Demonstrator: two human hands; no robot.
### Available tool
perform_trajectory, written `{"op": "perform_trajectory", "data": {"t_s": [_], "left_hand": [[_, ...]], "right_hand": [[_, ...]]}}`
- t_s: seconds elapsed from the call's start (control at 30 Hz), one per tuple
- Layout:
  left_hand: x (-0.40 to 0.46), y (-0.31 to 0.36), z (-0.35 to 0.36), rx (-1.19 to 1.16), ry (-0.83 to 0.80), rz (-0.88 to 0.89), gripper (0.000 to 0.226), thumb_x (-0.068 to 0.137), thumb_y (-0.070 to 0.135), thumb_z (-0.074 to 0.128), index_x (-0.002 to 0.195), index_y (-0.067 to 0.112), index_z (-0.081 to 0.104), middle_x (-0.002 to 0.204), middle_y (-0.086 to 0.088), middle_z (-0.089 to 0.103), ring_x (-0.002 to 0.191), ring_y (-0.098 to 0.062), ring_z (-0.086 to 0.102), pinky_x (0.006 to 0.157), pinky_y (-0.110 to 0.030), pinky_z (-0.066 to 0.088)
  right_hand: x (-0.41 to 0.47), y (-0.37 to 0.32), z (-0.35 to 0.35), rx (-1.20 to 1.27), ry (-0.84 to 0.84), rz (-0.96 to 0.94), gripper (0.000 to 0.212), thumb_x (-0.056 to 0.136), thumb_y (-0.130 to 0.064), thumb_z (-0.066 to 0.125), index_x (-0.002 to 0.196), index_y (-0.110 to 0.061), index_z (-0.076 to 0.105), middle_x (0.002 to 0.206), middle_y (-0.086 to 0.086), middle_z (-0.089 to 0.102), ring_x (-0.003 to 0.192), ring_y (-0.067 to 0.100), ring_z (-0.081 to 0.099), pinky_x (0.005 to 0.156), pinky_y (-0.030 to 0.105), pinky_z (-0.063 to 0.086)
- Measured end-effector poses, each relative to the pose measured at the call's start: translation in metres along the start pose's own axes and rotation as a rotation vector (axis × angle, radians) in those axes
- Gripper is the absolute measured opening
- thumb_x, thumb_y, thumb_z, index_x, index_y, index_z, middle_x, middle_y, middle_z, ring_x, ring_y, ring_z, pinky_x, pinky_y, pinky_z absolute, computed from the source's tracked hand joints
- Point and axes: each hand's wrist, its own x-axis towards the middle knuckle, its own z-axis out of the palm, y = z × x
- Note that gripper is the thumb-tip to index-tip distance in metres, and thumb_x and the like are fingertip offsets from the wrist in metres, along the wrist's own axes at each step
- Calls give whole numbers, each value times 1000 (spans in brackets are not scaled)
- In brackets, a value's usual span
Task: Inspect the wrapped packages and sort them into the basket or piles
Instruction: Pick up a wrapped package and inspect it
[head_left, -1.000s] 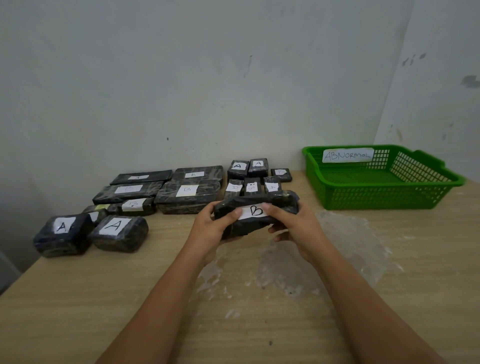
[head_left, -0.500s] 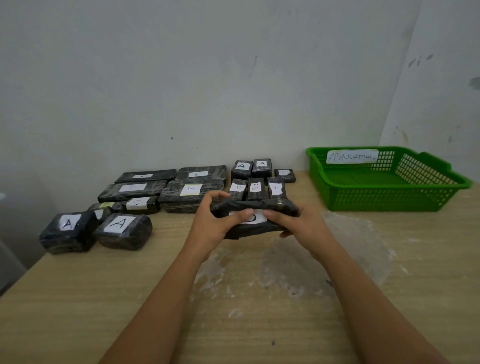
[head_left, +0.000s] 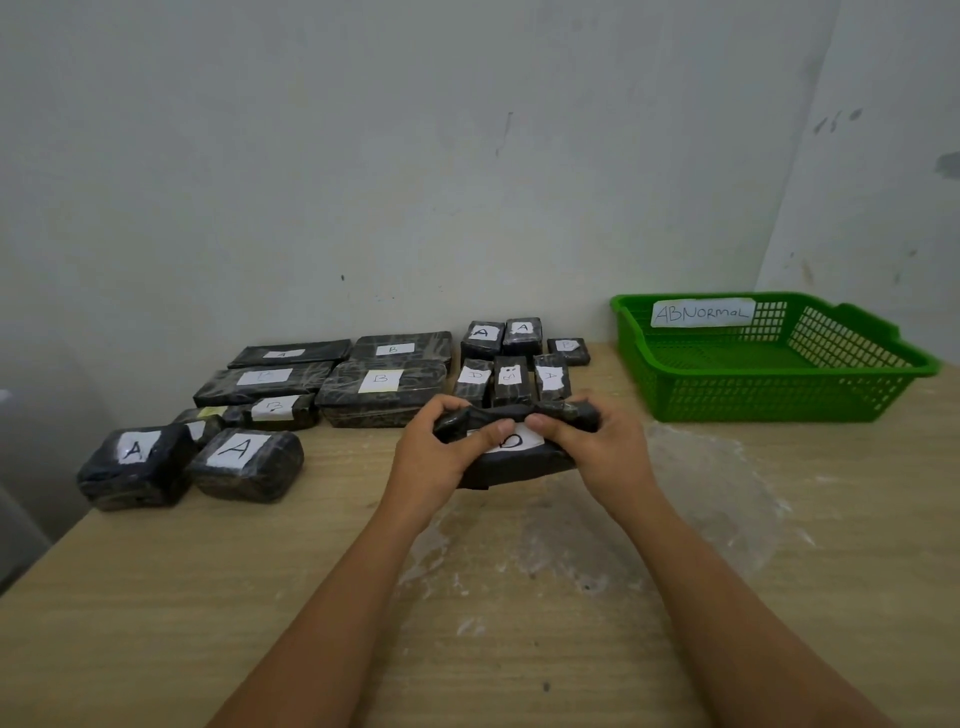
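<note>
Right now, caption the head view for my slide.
Both hands, left and right, grip a black wrapped package above the table, green basket at right.

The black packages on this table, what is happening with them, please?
A person is sorting them. The left hand and the right hand both grip one black wrapped package above the wooden table, thumbs partly covering its white label. Other labelled packages lie in groups by the wall. The green basket marked ABNORMAL stands to the right, with nothing visible inside.
</note>
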Motion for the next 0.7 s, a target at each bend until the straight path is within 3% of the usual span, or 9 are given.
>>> {"op": "perform_trajectory", "data": {"t_s": [0.17,0.3,0.4,0.53,0.7], "left_hand": [[0,2,-5,-99,11,-2,49,63,41,92,99,19,67,107,-9,71,91,-33,74,62,-55,63],[-3,5,-6,-72,42,58,42,74,32,90,102,21,62,104,-3,68,93,-27,73,64,-53,64],[-3,7,-4,-110,23,49,46,76,26,90,107,23,57,112,-3,64,100,-26,71,69,-53,64],[-1,8,-8,-278,-46,-175,59,74,22,90,122,21,56,123,-5,64,103,-30,73,71,-45,64],[2,5,-10,-331,-84,-183,48,76,10,88,119,10,67,118,-14,72,95,-26,76,73,-39,63]], "right_hand": [[-3,-6,-2,61,-92,112,30,79,-36,85,97,-18,69,93,6,75,84,20,74,75,39,62],[-3,-11,-6,242,-235,333,43,78,-27,86,116,-18,68,106,6,76,86,20,77,68,37,62],[-1,-13,-9,298,-195,321,50,69,-26,87,113,-9,70,99,10,78,79,22,75,60,30,58],[2,-9,-14,333,-145,314,34,76,-18,85,106,-9,72,92,10,77,75,23,74,58,29,58],[1,-9,-13,308,-223,318,38,78,-23,85,111,-13,69,95,4,78,81,20,73,65,30,59]]}}
